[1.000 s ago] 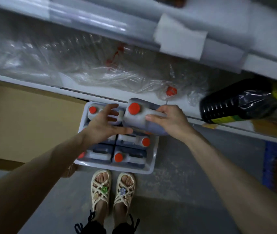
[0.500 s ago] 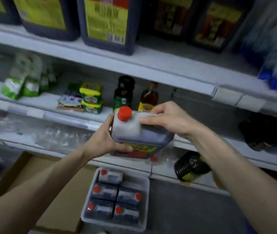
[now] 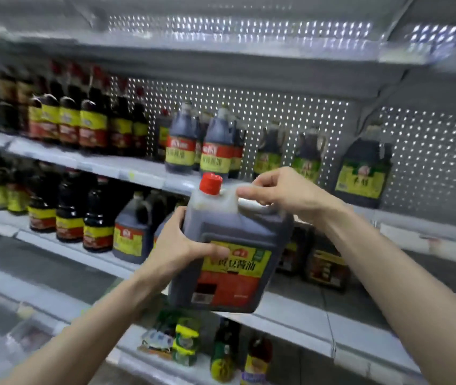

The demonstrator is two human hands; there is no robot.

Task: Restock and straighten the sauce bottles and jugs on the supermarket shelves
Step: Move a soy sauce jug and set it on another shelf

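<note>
Held jug: a large jug of dark sauce point(image 3: 235, 240) was carried in the air in front of the shelving, roughly upright and leaning slightly, level with the middle shelves.
Cap: a red screw cap point(image 3: 210, 184) sat on the neck at the jug's upper left.
Label: a yellow, green and red label point(image 3: 232, 273) faced the camera on the front wall.
Left hand: the left hand point(image 3: 178, 247) gripped the jug's left side, fingers wrapped behind it and the thumb lying across the front at the label's upper corner.
Right hand: the right hand point(image 3: 282, 193) grasped the top handle just beside the cap, fingers curled over it.
Upper shelf: a row of slim dark bottles point(image 3: 93, 129) stood at left, two grey-capped jugs point(image 3: 215, 145) in the centre, and green-labelled jugs point(image 3: 307, 159) to the right, all blurred.
Middle shelf: small dark bottles point(image 3: 68, 218) stood beside a handled jug point(image 3: 132, 229), to the left of the held jug.
Lower shelf: small bottles and jars point(image 3: 225, 354) stood below the held jug.
Back panel: a perforated grey panel point(image 3: 276, 112) lined the rear of the shelving.
</note>
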